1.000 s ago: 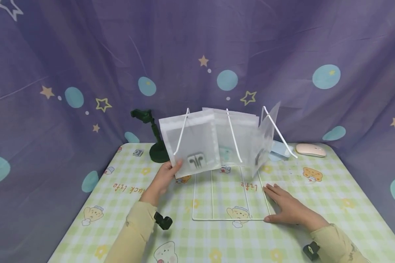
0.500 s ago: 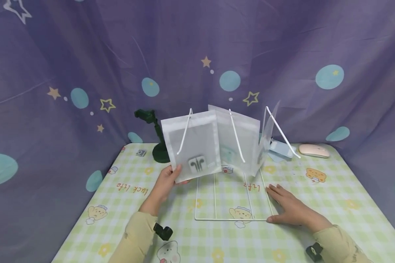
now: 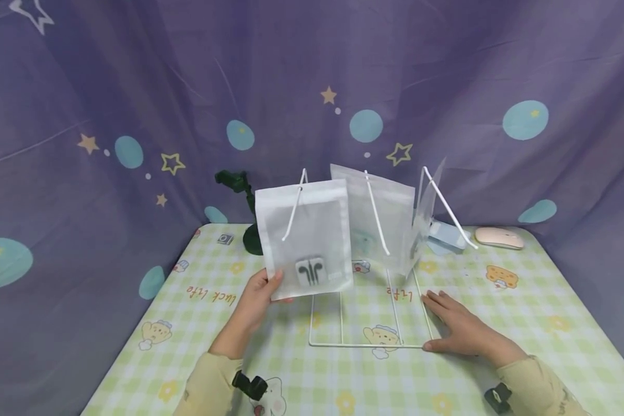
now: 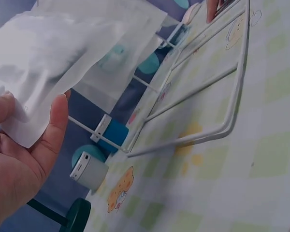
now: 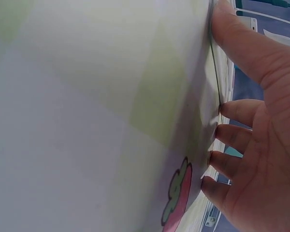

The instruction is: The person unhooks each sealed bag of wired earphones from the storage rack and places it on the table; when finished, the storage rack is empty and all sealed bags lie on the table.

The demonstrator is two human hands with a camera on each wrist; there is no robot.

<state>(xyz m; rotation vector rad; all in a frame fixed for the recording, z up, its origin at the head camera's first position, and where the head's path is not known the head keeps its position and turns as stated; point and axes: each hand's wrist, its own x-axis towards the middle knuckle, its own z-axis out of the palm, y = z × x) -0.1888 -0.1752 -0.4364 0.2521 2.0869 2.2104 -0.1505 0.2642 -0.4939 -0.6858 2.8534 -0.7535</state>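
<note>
In the head view my left hand (image 3: 255,300) pinches the lower left corner of a frosted zip bag (image 3: 325,231). Two dark earphone shapes on a white square show near the bag's bottom. The bag hangs at its top from the left hook of a white wire rack (image 3: 366,345). Seen from the left wrist, thumb and fingers (image 4: 58,121) hold the bag's corner from both sides. My right hand (image 3: 455,326) rests at the right side of the rack's base, fingers fairly straight. In the right wrist view its fingertips (image 5: 232,110) press at the surface.
Another frosted bag (image 3: 395,231) hangs on the middle hook, and one more bag (image 3: 421,225) hangs edge-on at the right. Behind the rack are a light blue item (image 3: 449,236) and a pink mouse (image 3: 499,237). A dark green stand (image 3: 252,240) and a small grey square (image 3: 225,238) are at the back left.
The left hand has drawn the bag's lower end down a little, and the bag hangs straighter and faces more to the front. My right hand has stayed at the base.
</note>
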